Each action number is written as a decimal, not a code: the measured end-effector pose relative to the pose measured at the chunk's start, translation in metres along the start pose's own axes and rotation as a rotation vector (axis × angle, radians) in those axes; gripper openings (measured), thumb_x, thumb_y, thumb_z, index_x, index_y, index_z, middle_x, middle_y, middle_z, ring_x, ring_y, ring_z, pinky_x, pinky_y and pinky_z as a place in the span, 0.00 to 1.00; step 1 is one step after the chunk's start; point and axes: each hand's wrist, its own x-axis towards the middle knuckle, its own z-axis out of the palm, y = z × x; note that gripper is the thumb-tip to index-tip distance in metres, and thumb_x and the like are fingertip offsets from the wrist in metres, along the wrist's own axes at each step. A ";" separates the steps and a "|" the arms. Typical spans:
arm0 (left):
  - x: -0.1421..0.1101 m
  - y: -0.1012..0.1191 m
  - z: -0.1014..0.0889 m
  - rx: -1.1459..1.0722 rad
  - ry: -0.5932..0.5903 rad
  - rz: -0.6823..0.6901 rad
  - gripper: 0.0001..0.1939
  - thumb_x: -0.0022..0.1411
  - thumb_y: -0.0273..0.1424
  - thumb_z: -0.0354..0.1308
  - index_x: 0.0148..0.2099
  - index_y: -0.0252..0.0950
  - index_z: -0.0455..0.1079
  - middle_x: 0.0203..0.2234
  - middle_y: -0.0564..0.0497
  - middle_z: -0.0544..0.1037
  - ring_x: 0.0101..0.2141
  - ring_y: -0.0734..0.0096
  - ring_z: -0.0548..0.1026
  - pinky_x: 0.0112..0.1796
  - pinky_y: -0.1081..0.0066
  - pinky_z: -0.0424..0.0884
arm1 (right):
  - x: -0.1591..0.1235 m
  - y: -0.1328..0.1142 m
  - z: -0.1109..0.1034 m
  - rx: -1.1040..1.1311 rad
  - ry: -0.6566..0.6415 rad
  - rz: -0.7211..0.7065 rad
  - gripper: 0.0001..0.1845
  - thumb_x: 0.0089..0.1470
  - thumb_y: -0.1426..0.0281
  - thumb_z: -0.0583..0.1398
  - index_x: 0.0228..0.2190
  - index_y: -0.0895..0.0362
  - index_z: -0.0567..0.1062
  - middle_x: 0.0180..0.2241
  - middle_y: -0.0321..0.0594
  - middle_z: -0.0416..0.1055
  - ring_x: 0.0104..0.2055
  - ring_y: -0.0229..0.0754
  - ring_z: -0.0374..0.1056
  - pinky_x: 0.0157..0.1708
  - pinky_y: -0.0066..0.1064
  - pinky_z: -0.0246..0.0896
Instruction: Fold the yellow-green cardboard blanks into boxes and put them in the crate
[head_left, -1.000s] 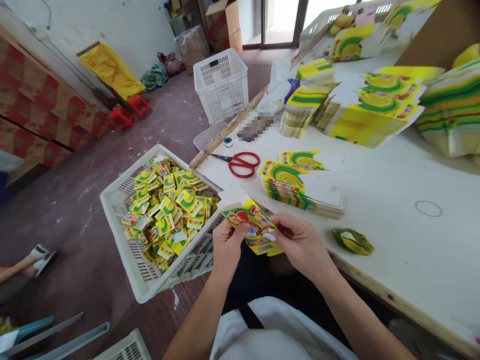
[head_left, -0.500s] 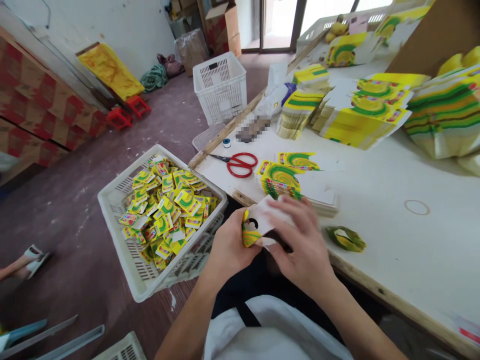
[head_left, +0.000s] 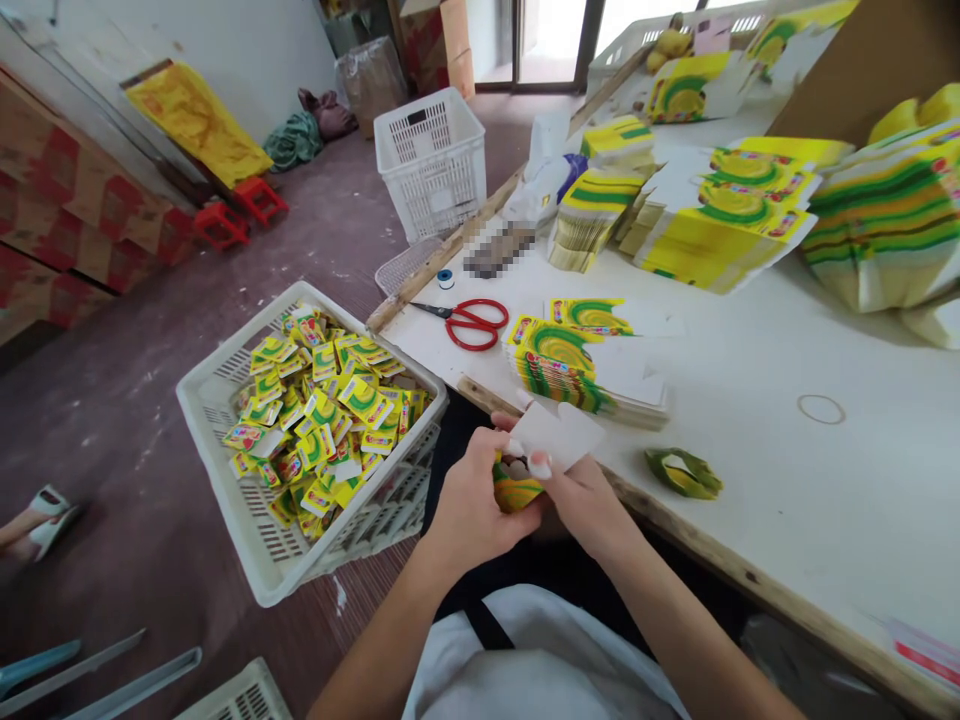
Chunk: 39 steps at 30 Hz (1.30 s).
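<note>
Between my hands, just off the table's edge, is a small yellow-and-green cardboard box [head_left: 516,489] with a white inner flap standing up. My left hand [head_left: 471,497] is wrapped round the box's left side and underside. My right hand [head_left: 579,492] grips its right side, the thumb pressed at the box's opening. Dark gaps show at the opening; what lies inside I cannot make out. Beyond my hands on the table lies a stack of flat printed cartons [head_left: 559,362], with red-handled scissors [head_left: 477,325] to its left.
A white crate [head_left: 311,575] full of folded yellow boxes [head_left: 322,410] stands to the left. On the white table [head_left: 750,400] are a dark green folded piece [head_left: 684,473], a rubber band [head_left: 821,409], a small spool [head_left: 445,279] and tall carton stacks [head_left: 720,220]. Another person's foot [head_left: 49,510] shows at far left.
My right hand has moved from over the white flap down to the box's opening, with its thumb there. The flap now stands more exposed. The view has shifted slightly.
</note>
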 end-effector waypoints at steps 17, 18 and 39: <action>0.004 -0.004 -0.013 0.055 -0.039 -0.144 0.26 0.48 0.26 0.63 0.52 0.38 0.65 0.44 0.46 0.77 0.45 0.56 0.77 0.46 0.59 0.72 | -0.004 0.004 -0.028 -0.577 -0.208 -0.372 0.38 0.58 0.80 0.52 0.67 0.47 0.55 0.70 0.44 0.49 0.69 0.47 0.51 0.63 0.46 0.58; 0.005 -0.003 -0.015 0.074 -0.064 -0.136 0.26 0.49 0.27 0.63 0.52 0.38 0.65 0.45 0.46 0.78 0.44 0.56 0.77 0.46 0.60 0.73 | -0.004 0.003 -0.028 -0.594 -0.214 -0.377 0.38 0.58 0.81 0.52 0.66 0.46 0.57 0.69 0.44 0.51 0.69 0.46 0.53 0.63 0.46 0.59; 0.017 -0.005 -0.029 0.197 -0.125 -0.084 0.29 0.48 0.27 0.64 0.54 0.37 0.66 0.46 0.45 0.78 0.45 0.54 0.77 0.48 0.58 0.73 | -0.006 -0.001 -0.025 -0.502 -0.139 -0.324 0.29 0.55 0.75 0.58 0.59 0.53 0.66 0.64 0.52 0.61 0.65 0.54 0.60 0.61 0.52 0.60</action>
